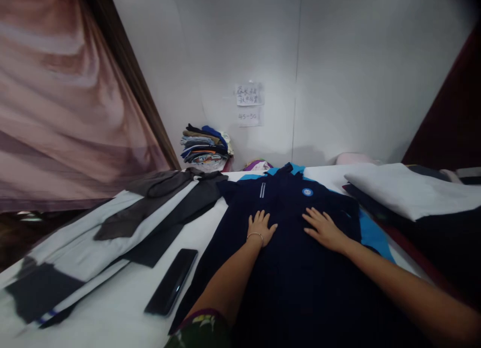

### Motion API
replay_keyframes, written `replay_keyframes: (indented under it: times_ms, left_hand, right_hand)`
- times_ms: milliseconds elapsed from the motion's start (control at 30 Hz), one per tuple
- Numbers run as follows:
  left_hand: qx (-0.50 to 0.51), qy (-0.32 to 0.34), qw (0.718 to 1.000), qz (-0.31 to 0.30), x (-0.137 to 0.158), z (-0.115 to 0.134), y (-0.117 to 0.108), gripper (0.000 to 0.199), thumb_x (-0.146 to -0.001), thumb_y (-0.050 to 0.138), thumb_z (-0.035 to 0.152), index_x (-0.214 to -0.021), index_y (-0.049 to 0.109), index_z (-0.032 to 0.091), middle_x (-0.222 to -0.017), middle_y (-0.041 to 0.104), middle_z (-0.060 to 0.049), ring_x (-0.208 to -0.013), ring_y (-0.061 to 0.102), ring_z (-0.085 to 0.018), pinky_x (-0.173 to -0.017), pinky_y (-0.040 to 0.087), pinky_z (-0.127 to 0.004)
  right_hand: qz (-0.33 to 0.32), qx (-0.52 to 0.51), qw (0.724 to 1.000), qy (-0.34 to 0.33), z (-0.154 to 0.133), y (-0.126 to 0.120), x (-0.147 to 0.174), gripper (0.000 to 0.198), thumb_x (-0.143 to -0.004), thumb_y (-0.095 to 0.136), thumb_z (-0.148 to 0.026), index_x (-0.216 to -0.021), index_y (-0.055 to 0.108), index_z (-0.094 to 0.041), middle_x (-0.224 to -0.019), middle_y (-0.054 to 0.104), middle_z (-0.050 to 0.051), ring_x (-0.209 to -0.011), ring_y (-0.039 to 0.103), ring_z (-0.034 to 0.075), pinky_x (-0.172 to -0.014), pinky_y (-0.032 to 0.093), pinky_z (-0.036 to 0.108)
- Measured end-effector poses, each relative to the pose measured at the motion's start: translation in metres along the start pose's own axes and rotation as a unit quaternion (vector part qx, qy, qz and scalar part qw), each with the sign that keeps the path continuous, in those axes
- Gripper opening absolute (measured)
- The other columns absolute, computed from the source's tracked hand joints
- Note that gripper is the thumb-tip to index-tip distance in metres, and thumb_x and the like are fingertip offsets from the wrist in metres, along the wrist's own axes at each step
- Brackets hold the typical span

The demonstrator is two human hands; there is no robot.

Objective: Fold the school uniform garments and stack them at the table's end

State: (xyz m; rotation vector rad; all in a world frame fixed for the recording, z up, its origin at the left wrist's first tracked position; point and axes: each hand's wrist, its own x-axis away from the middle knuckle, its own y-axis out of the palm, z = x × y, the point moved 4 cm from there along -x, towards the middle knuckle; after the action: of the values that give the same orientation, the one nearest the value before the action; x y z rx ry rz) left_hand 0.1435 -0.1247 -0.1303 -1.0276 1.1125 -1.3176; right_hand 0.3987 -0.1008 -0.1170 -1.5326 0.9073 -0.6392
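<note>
A navy blue shirt with a collar, a round badge and bright blue parts at its shoulder and side lies spread out before me. My left hand rests flat on its chest, below two pale stripes, with the fingers spread. On the other side of the chest, below the badge, my right hand lies flat too, fingers apart. Neither hand grips the cloth. The shirt's lower part runs out of view between my forearms.
Left of the shirt, a black phone lies on the white table, beside a grey and white garment. Folded clothes are stacked at the back. White and dark cloth lies at right. Paper signs hang on the wall.
</note>
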Motion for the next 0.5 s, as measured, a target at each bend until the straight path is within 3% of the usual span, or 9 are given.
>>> replay_keyframes:
  times_ms: [100, 200, 300, 400, 500]
  left_hand:
    - [0.015, -0.001, 1.000, -0.006, 0.002, 0.000, 0.002, 0.072, -0.087, 0.020, 0.064, -0.143, 0.035, 0.021, -0.153, 0.025, -0.007, -0.142, 0.014, -0.025, -0.114, 0.009, -0.051]
    - [0.047, 0.001, 0.999, -0.007, 0.004, 0.003, 0.000, 0.070, -0.087, 0.027, 0.064, -0.141, 0.038, 0.021, -0.153, 0.026, -0.007, -0.142, 0.015, -0.025, -0.114, 0.008, -0.051]
    - [0.127, -0.019, 0.991, 0.023, 0.001, -0.002, -0.014, 0.054, -0.089, 0.037, 0.057, -0.125, 0.058, 0.022, -0.143, 0.044, -0.006, -0.135, 0.032, -0.024, -0.113, 0.019, -0.043]
    - [0.174, -0.063, 0.979, 0.086, -0.006, -0.025, -0.044, 0.042, -0.093, 0.036, 0.045, -0.108, 0.067, 0.023, -0.128, 0.059, -0.003, -0.120, 0.050, -0.018, -0.104, 0.033, -0.030]
    - [0.168, -0.132, 0.967, 0.137, -0.010, -0.073, -0.078, 0.041, -0.095, 0.033, 0.039, -0.113, 0.064, 0.020, -0.124, 0.061, -0.007, -0.118, 0.050, -0.019, -0.102, 0.033, -0.029]
  right_hand:
    - [-0.045, -0.014, 0.998, -0.037, -0.028, 0.021, 0.024, 0.063, -0.090, 0.027, -0.061, -0.141, 0.040, -0.027, -0.151, 0.028, 0.008, -0.140, 0.019, 0.026, -0.111, 0.016, 0.053]
    - [-0.030, -0.010, 0.999, -0.028, -0.030, 0.029, 0.033, 0.062, -0.091, 0.025, -0.062, -0.140, 0.041, -0.028, -0.151, 0.028, 0.006, -0.140, 0.020, 0.025, -0.112, 0.015, 0.051]
    - [-0.024, -0.013, 0.999, -0.023, -0.025, 0.029, 0.032, 0.062, -0.090, 0.026, -0.063, -0.139, 0.043, -0.029, -0.150, 0.030, 0.005, -0.140, 0.021, 0.025, -0.113, 0.016, 0.050]
    - [-0.022, -0.016, 0.999, -0.019, -0.023, 0.029, 0.030, 0.062, -0.090, 0.027, -0.063, -0.139, 0.043, -0.029, -0.150, 0.031, 0.005, -0.140, 0.021, 0.025, -0.113, 0.016, 0.050]
    - [-0.022, -0.014, 1.000, -0.017, -0.023, 0.030, 0.031, 0.063, -0.089, 0.029, -0.064, -0.140, 0.041, -0.030, -0.150, 0.029, 0.005, -0.140, 0.020, 0.026, -0.113, 0.015, 0.050]
